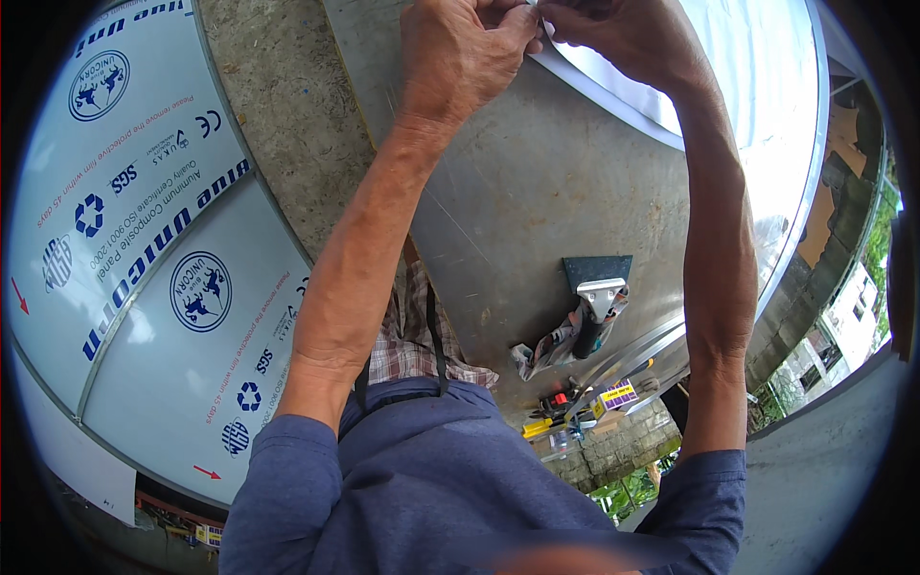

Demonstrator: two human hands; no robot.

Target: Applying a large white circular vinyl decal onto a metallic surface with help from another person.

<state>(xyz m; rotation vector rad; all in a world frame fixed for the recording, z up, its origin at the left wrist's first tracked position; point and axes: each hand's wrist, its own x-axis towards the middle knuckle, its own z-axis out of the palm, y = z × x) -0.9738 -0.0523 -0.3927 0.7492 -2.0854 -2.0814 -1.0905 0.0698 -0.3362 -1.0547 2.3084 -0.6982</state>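
My left hand (pixel 465 62) and my right hand (pixel 628 38) are close together at the top edge of the view. Both have their fingers closed in a pinch on the corner of a glossy white sheet (pixel 767 86). The fingertips are partly cut off by the frame, so the exact hold is hard to see. The sheet curves away to the right over a grey metal tabletop (pixel 517 192). Between my forearms, nearer my body, a squeegee (pixel 598 292) with a dark blade and black handle lies on a crumpled patterned cloth (pixel 546 355).
Large pale blue printed panels (pixel 144 240) stretch along the left beside a concrete floor (pixel 278 105). Near my right elbow are a small yellow and purple box (pixel 613 397), a yellow-handled tool (pixel 537 428) and long metal strips (pixel 642 347). Brown cardboard pieces (pixel 843 134) lie beyond the sheet.
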